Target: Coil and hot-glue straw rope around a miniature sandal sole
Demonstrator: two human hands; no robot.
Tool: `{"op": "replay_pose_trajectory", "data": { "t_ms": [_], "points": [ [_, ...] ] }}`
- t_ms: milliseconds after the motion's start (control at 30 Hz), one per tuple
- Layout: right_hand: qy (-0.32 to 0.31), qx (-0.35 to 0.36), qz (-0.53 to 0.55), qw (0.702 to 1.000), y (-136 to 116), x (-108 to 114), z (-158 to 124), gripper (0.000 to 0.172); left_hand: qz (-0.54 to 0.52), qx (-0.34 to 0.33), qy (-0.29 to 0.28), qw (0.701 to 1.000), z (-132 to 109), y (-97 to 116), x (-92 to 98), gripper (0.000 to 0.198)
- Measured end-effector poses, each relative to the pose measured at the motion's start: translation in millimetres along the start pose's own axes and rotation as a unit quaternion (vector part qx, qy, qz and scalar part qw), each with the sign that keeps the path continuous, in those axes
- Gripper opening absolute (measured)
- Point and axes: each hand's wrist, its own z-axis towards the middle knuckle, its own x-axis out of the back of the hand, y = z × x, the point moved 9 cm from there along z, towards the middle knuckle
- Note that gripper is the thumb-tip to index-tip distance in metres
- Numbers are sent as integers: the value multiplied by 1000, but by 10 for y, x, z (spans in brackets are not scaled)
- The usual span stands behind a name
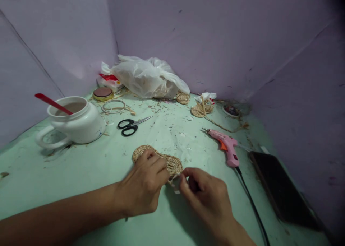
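Note:
A coiled straw-braid piece, rounded at both ends and narrower between, lies on the pale green tabletop. My left hand curls over its middle and left part, gripping it and hiding much of it. At the piece's lower right edge, the thumb and forefinger of my right hand are pinched together. A small pale strip shows beside those fingertips; what they pinch is too small to tell. Above the coil lie black-handled scissors, blades apart. To the right rests a pink glue gun with an orange trigger.
A white mug with a red stick in it stands at left. Behind are a plastic bag, a round tin and small straw coils. A dark phone and the glue gun's cord lie at right.

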Motion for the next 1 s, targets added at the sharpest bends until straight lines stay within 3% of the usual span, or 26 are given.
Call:
{"op": "replay_pose_trajectory", "data": {
  "t_ms": [167,300,433,533,633,733,833,967,1000],
  "points": [
    [-85,-21,-66,994,162,-81,-24,18,-42,27,21,999,4,-65,40,13],
    [-132,-87,48,986,83,-202,-285,19,-38,45,24,998,-3,-96,27,12],
    [-92,-150,140,974,87,-45,-227,18,-32,29,13,999,-10,-75,0,12],
    [-32,-140,98,985,244,193,-60,17,-32,33,7,999,-7,-91,-9,13],
    [-42,-137,52,988,393,221,-55,17,-36,38,-8,999,3,-98,-41,13],
    [-73,-185,76,977,455,128,-218,15,-33,49,-15,998,3,-106,-67,12],
    [-111,-247,193,943,476,29,-371,19,-28,49,-12,998,-7,-95,-74,11],
    [-143,-331,409,838,638,0,-442,28,-24,43,-17,999,-26,-91,-97,10],
    [-129,-333,438,825,698,60,-424,32,-25,48,-20,998,-29,-103,-105,10]
  ]
}}
